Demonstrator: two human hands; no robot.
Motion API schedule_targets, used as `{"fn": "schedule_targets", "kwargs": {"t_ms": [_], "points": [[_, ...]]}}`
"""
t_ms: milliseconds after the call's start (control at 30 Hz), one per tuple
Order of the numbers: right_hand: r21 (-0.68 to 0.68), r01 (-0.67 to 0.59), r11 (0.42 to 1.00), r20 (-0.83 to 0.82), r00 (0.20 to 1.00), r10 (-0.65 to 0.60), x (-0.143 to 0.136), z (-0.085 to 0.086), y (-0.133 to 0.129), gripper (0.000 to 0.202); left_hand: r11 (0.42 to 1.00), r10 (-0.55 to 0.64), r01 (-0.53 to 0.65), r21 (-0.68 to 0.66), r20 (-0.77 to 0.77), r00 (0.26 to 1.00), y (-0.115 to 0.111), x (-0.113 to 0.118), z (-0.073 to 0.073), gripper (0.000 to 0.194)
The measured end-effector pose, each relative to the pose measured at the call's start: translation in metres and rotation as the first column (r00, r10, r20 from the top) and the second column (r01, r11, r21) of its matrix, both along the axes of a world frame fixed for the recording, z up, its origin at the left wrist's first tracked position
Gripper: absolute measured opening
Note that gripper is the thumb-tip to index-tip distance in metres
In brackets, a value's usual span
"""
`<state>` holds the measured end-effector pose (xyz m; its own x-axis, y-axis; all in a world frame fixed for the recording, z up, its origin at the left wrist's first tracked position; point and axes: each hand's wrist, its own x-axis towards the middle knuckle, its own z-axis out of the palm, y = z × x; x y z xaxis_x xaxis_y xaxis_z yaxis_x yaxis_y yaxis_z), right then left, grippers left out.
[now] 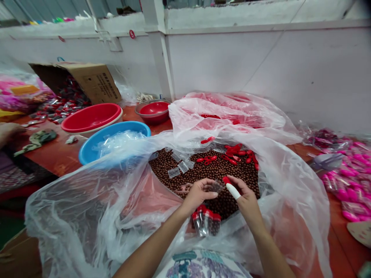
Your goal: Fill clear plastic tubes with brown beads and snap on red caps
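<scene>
My left hand point(198, 195) pinches a small clear plastic container point(216, 187), which looks to have brown balls in it. Close beside it, my right hand point(247, 197) grips a red cap point(226, 180) between thumb and fingers; a white covering wraps the thumb. Cap and container are near each other, and whether they touch I cannot tell. Below both hands spreads a heap of small brown balls point(162, 166) on clear plastic sheeting. Several clear containers point(183, 166) lie on the heap, with loose red caps point(232, 159) at its far right. Nearer my body sit several red-capped containers point(206, 222).
A blue basin point(114, 125) of clear plastic pieces stands left, beside a red basin point(91, 117) and a cardboard box point(92, 83). Plastic-covered red pieces point(226, 110) lie behind the heap, pink packets point(353, 177) at right. Another person's hand point(10, 131) shows at far left.
</scene>
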<state>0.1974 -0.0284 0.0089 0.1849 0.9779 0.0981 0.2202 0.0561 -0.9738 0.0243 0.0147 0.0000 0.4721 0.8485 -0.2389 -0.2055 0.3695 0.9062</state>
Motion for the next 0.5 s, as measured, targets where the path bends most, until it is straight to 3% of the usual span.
{"fn": "schedule_targets", "kwargs": {"t_ms": [133,300,400,500], "points": [[0.068,-0.118,0.991,0.135,0.985,0.108,-0.006,0.003,0.0,0.03,0.999,0.011,-0.009,0.047,-0.042,0.999,-0.005,0.001,-0.002,0.037],[0.136,-0.206,0.969,0.298,0.941,0.158,-0.001,0.001,-0.005,0.034,0.999,0.032,-0.032,0.006,0.003,0.999,-0.009,0.001,-0.002,0.036],[0.193,-0.272,0.943,0.483,0.863,0.15,0.002,-0.004,-0.006,0.039,1.0,0.03,-0.03,0.009,0.013,0.999,-0.009,-0.001,0.001,0.037],[0.275,-0.276,0.921,0.677,0.735,0.018,-0.001,-0.015,-0.007,0.053,1.0,0.013,-0.013,0.029,0.027,1.0,-0.01,-0.002,0.006,0.04]]}}
